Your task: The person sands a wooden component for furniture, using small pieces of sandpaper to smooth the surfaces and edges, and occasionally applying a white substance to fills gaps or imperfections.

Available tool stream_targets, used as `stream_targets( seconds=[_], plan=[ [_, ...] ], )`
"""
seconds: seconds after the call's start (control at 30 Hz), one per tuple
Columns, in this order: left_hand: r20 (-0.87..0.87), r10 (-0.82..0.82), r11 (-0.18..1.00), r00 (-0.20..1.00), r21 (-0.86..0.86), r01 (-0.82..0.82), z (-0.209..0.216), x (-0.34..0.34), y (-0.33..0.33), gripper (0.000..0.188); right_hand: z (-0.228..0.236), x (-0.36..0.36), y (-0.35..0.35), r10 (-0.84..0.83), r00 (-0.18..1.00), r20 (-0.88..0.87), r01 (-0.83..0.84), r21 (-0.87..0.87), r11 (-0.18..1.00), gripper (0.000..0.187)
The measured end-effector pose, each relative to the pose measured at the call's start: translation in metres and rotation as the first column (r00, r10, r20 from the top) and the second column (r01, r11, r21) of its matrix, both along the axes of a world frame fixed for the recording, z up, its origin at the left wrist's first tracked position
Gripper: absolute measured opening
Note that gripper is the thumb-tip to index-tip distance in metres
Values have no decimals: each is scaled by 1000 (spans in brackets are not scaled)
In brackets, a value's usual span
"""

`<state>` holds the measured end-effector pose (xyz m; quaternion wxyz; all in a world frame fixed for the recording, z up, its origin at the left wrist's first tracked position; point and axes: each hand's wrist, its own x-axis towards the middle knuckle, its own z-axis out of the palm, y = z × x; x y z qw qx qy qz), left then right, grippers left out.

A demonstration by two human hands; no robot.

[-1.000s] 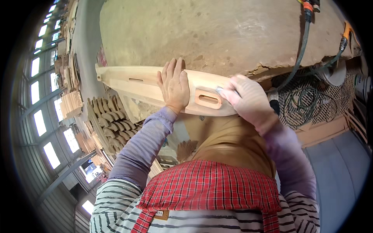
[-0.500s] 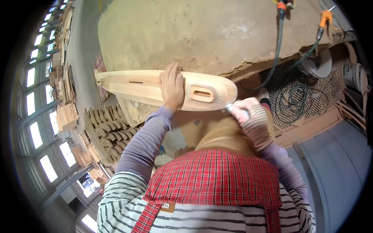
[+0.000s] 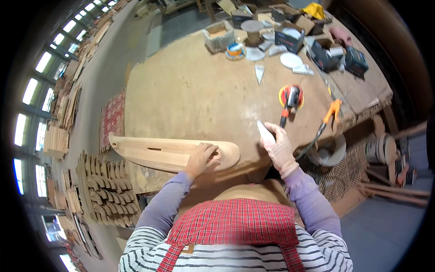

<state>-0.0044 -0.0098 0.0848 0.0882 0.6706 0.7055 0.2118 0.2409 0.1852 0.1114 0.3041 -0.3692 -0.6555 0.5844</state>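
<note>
A long, pale wooden board [image 3: 172, 152] with a rounded right end lies along the near edge of the worktable [image 3: 195, 90]. A narrow slot is cut in its middle. My left hand [image 3: 201, 159] rests on the board near the rounded end, its fingers curled over the raised oval piece, which they mostly hide. Above the tabletop to the right, my right hand [image 3: 280, 149], in a light glove, pinches a folded white piece of sandpaper [image 3: 265, 134], apart from the board. An orbital sander [image 3: 291, 98] with a red and yellow pad lies just beyond that hand.
An orange air blow gun [image 3: 334, 109] hangs at the table's right edge. At the back stand a bin [image 3: 219, 36], tape rolls [image 3: 235, 51], sanding discs [image 3: 291, 60] and open boxes [image 3: 290, 40]. Curved wooden parts [image 3: 108, 192] are stacked at left; a bucket [image 3: 333, 149] stands at right.
My right hand has lifted the sandpaper away from the board's rounded end and over the table. My left hand has shifted toward the oval piece. The view has tilted up, showing more tabletop.
</note>
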Motion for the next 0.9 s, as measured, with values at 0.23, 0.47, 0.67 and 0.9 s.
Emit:
stream_targets(
  seconds=[0.23,0.47,0.67,0.9],
  plan=[
    [-198,107,987,974,-99,-129,30,-19,49,27,30,-51,156,-199,843,499,-186,618,764,82],
    [-283,416,761,864,-412,-502,23,-6,57,50,4,-31,172,-138,594,793,-164,287,944,92],
    [-295,325,890,898,-226,-396,21,-3,63,38,-32,-35,208,-84,779,622,-14,152,988,90],
    [-106,170,983,980,93,-160,4,-18,61,27,-3,-10,238,26,988,-155,-43,-106,993,72]
  ],
)
